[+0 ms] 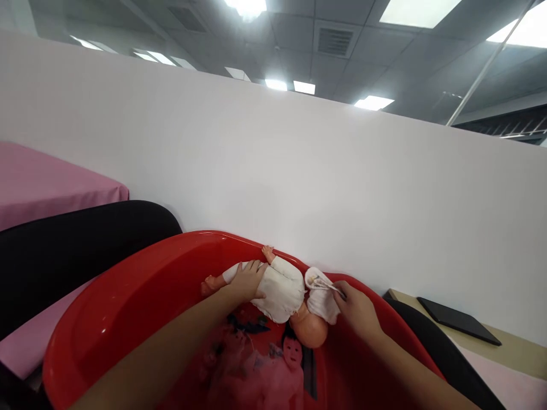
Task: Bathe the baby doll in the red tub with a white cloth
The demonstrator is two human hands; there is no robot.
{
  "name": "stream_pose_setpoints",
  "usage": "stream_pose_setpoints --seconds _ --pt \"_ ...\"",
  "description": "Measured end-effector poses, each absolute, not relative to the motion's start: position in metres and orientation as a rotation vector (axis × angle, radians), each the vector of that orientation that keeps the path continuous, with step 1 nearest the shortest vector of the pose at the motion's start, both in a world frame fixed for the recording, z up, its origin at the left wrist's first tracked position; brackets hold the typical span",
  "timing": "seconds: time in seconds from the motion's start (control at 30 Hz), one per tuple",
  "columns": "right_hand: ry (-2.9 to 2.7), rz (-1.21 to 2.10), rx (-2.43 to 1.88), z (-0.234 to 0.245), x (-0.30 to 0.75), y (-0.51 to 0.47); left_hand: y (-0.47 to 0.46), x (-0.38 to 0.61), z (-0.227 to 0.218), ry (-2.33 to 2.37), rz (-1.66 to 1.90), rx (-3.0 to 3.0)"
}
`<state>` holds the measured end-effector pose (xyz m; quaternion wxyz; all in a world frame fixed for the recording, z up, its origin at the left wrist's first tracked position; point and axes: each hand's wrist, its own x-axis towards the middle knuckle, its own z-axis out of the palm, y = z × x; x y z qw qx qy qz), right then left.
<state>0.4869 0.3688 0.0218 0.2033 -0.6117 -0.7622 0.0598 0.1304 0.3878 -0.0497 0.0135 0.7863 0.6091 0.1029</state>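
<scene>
A baby doll (280,293) in white clothes lies inside a red baby bathtub (179,245), against its far side. The bald head points down and right, and one small arm reaches over the tub's rim. Across the doll's lower body rests my left hand (248,283), its fingers and thumb closed around the white clothing. Just right of the head, my right hand (354,304) pinches a small white cloth (323,302) with a coloured print; part of it hangs down beside the head. What kind of cloth item it is I cannot tell.
A printed picture of children (273,370) covers the tub's bottom. Black chair-like shapes (119,228) flank the tub. At left is a pink-covered surface (55,176); at right a dark flat tablet-like object (459,320) lies on a beige surface. A white partition (299,188) stands behind.
</scene>
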Motion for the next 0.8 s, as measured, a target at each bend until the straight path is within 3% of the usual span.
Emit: stream_pose_setpoints --seconds 0.33,0.5,0.8 --pt "-2.719 0.635 -1.191 0.015 0.441 0.351 0.407 0.141 -0.034 1.819 0.265 2.766" --pt "-2.715 0.840 -1.261 0.023 0.448 0.358 0.429 0.151 -0.025 1.649 0.132 2.887" --pt "-2.868 0.725 -1.215 0.026 0.445 0.347 0.434 0.170 -0.001 1.638 0.012 2.868"
